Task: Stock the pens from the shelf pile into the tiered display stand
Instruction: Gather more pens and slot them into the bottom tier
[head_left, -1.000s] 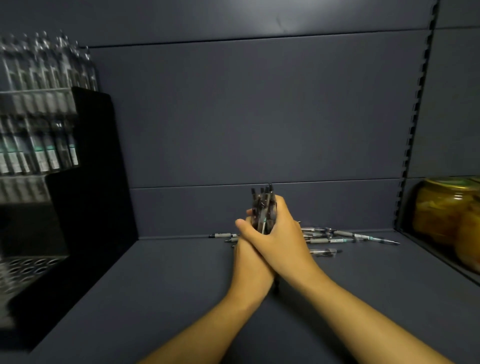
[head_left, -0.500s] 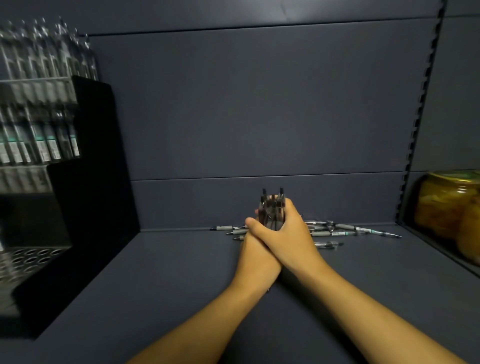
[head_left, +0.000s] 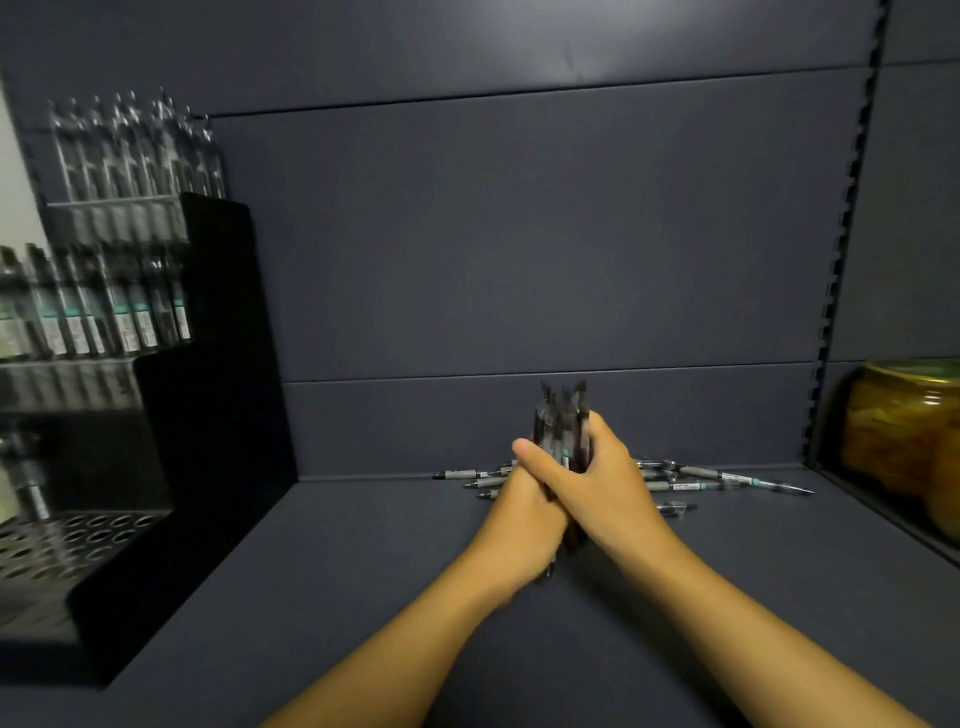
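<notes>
I hold an upright bundle of dark grey click pens (head_left: 563, 426) between my two hands, in front of the back wall of the dark grey shelf (head_left: 363, 545). My right hand (head_left: 597, 486) lies over my left hand (head_left: 519, 514), and the fingers of both are curled round the bundle, so the pens are clasped from both sides. The pen tops stand out above my right hand, and a few tips show below my left hand, very near the shelf floor; I cannot tell if they touch it.

Compared with one second ago, my hands keep the same clasp and the bundle stays upright. The tops of the pens look a little more level with each other than before.

Behind my hands the loose pile of grey and teal pens (head_left: 691, 480) lies flat along the back wall, as it did earlier. The black tiered display stand with round holes (head_left: 208, 364) stands at the left, with rows of pens in its upper tiers. A yellow glass jar (head_left: 904, 421) is at the right edge.
</notes>
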